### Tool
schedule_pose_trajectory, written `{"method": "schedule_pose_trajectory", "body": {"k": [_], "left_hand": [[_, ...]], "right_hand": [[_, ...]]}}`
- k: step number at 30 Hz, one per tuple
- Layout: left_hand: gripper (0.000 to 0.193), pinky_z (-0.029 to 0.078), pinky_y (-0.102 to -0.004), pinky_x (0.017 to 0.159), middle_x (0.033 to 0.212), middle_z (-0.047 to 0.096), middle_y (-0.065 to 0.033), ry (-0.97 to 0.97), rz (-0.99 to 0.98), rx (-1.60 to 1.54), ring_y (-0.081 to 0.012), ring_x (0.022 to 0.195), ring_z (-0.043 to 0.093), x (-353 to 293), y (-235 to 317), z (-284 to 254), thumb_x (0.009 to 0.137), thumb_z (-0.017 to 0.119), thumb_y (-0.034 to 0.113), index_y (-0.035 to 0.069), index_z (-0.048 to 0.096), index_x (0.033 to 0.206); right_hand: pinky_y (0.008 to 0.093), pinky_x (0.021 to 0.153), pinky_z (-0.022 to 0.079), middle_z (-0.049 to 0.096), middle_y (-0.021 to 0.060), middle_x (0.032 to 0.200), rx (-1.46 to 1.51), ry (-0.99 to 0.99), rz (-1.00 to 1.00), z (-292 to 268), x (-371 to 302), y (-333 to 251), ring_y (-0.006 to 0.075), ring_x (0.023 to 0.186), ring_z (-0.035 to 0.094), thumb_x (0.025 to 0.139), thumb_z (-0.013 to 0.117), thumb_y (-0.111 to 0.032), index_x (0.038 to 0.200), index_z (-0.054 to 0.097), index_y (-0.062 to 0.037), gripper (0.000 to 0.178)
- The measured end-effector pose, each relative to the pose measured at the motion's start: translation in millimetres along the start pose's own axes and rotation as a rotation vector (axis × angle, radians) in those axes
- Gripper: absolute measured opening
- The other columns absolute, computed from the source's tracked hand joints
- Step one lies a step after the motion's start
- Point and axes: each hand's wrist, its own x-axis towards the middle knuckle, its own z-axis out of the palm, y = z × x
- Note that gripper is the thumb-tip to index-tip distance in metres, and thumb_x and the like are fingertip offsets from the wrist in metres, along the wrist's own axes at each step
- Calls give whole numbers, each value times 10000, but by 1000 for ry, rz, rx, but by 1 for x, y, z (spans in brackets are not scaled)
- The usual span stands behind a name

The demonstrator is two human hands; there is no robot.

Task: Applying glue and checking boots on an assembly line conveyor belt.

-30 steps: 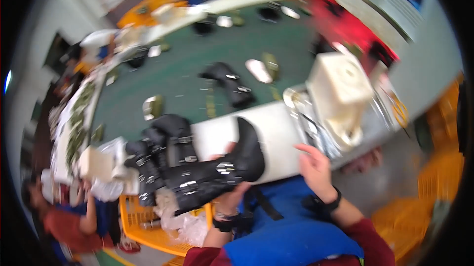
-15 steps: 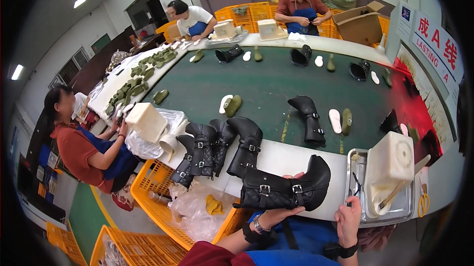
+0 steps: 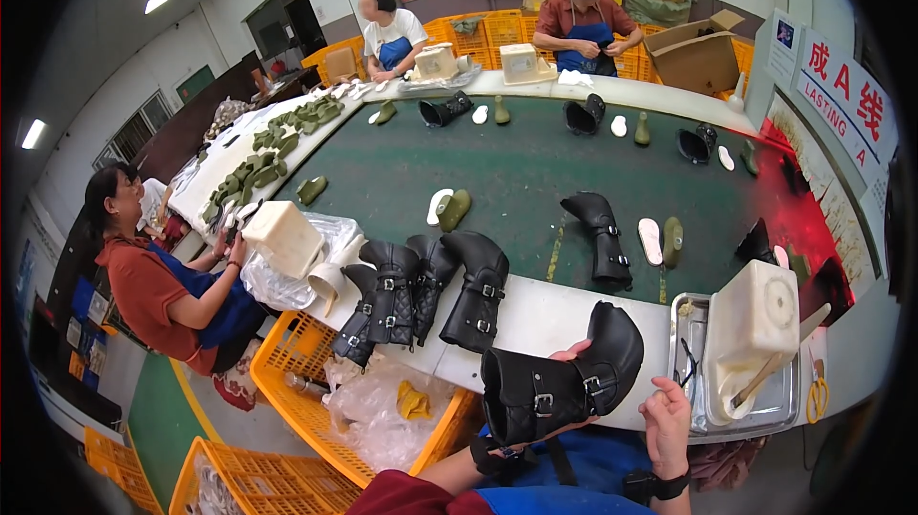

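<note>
My left hand holds a black buckled boot on its side over the near table edge, its shaft mouth facing left and its foot rising to the right. Fingertips show above the boot; most of the hand is hidden behind it. My right hand is raised beside it with nothing visible in it, index finger partly stretched and the others loosely bent. Close above that hand, a thin dark tool lies in a metal tray. Several more black boots stand to the left of the held one.
A cream plastic container with a stick sits in the tray, beside yellow-handled scissors. The green conveyor carries boots, white insoles and olive shoe lasts. An orange crate holds plastic bags at lower left. Co-workers sit around the line.
The boot has turned so its shaft opening faces me more. My right hand has come away from the dark tool, which now lies in the tray, and its fingers have loosened.
</note>
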Motion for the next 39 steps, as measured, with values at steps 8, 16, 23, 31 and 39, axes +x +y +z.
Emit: {"method": "schedule_pose_trajectory", "body": {"k": [8, 16, 23, 31, 39], "left_hand": [[807, 385, -292, 946, 1280, 411, -113, -21, 33, 301, -158, 1096, 477, 1, 9, -2, 592, 776, 62, 63, 334, 1266], [846, 385, -296, 940, 1265, 418, -102, -12, -272, -114, -177, 1077, 491, 0, -4, -13, 576, 784, 79, 73, 358, 1307], [789, 381, -394, 974, 1396, 253, -166, -10, 69, 66, -297, 1232, 364, -4, -22, -23, 578, 786, 59, 144, 402, 1262], [724, 376, -404, 974, 1389, 265, -177, -4, 176, 625, -298, 1227, 365, 42, -7, 3, 616, 753, 95, 130, 405, 1250], [684, 382, -409, 966, 1384, 269, -184, -121, 213, 714, -305, 1216, 372, 63, -4, 17, 640, 727, 135, 119, 406, 1243]], "right_hand": [[256, 592, 421, 422, -31, 557, -123, 10, 80, -2, 4, 8, 62, 491, 376, 866, 553, -125, 766, 529, -41, 133], [261, 549, 424, 387, -25, 519, -140, -84, 98, -7, 2, 13, 61, 442, 333, 912, 493, -173, 655, 460, -61, 282], [251, 565, 407, 406, -12, 556, -145, -86, 110, -2, 0, 7, 75, 506, 374, 922, 452, -149, 640, 444, -56, 298], [227, 516, 451, 541, 14, 642, -271, -250, -9, -5, 3, 16, 68, 584, 520, 900, 524, -265, 735, 560, -7, 309], [241, 429, 354, 505, 13, 525, -153, -282, 42, -5, -4, 26, 84, 470, 471, 895, 508, -290, 634, 536, -2, 390]]}}
